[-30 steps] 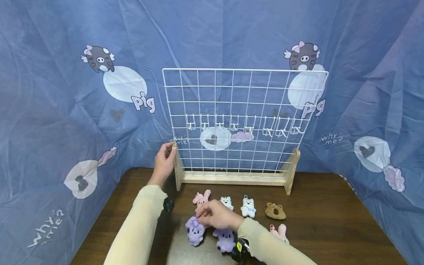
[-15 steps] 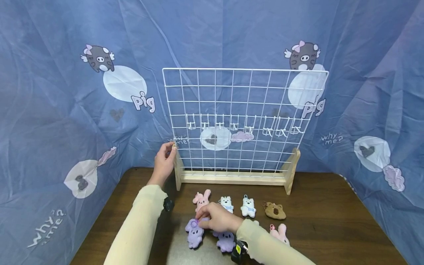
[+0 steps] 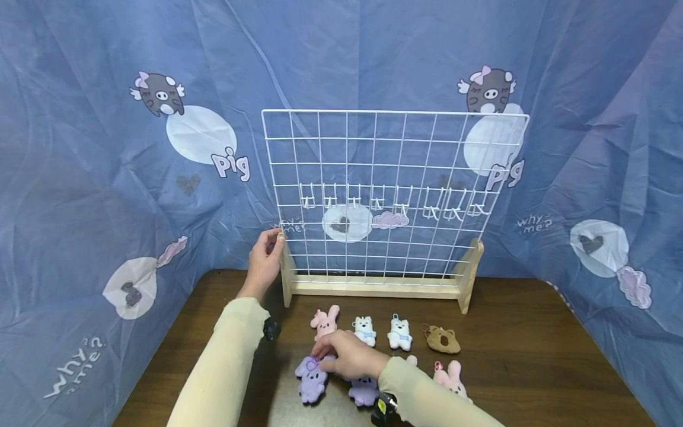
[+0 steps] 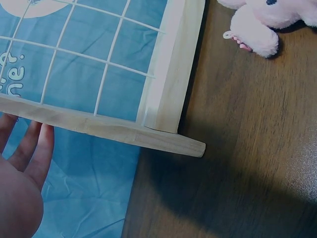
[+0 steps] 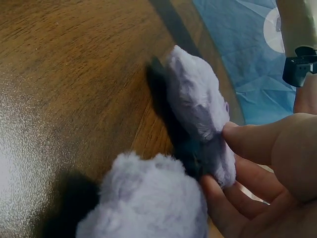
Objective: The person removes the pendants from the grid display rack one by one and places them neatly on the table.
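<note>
My left hand (image 3: pixel 264 258) grips the top of the left wooden upright (image 3: pixel 287 273) of a white wire grid display rack (image 3: pixel 389 255). Its fingers (image 4: pixel 40 148) show beside the wood in the left wrist view. Over the table, my right hand (image 3: pixel 347 356) pinches a purple plush bunny keychain (image 3: pixel 311 385) by its ear, near a purple loop. From the right wrist this plush (image 5: pixel 195 94) appears edge-on, tilted up over its own shadow. A second purple plush (image 3: pixel 364 392) lies under the right hand, which partly hides it.
Behind the right hand lie a pink bunny plush (image 3: pixel 324 323), two white plushes (image 3: pixel 399 333) and a brown bear plush (image 3: pixel 443 340). Another pink bunny (image 3: pixel 452 378) lies right of the right sleeve. Several white hooks (image 3: pixel 377 203) hang in a row on the grid. Blue cloth surrounds the table.
The purple plush and my right hand have shifted slightly toward the near left. The left hand keeps its place on the upright.
</note>
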Demonstrator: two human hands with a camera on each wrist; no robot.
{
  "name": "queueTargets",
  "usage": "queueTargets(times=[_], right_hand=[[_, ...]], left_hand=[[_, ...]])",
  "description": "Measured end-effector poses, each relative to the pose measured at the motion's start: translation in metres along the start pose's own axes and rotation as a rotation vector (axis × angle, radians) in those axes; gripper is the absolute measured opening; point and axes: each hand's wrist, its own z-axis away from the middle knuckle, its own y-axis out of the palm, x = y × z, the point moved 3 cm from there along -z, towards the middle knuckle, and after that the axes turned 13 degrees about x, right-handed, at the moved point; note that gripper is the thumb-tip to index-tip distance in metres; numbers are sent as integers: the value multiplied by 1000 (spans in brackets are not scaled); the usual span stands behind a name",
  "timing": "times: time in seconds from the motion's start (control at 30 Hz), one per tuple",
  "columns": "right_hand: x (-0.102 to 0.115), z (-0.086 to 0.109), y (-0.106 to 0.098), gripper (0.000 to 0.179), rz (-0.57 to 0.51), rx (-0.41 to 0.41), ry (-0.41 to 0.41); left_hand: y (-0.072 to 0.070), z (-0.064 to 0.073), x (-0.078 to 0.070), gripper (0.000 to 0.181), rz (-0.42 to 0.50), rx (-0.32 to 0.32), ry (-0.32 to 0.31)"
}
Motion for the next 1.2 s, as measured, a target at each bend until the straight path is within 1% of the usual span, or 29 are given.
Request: queueTargets(times=[0.07,0.37,0.5,0.67,0.77,0.93,1.03,1.2], right_hand=[[-1,-1,0,20,20,1,9],[-1,-1,-4,20,31,-7,0],[0,1,-6,20,33,-12,8],[2,4,-9,21,6,-14,13],[2,7,-11,20,-19,-28,-5],[3,16,-19,18,-80,-60,-46],[1,25,-25,19,-104,-88,-41],[-9,42,-33,18,-106,-144,-12]], left_hand=[[0,0,0,35,2,2,0],[0,-2,1,37,-2,2,9],[0,-2,1,37,2,0,3],[0,-1,2,36,10,1,0],[1,-1,2,36,13,0,4],[2,-2,3,36,7,-4,9],[2,-2,2,37,7,-8,15],[1,-1,1,37,6,-11,22]])
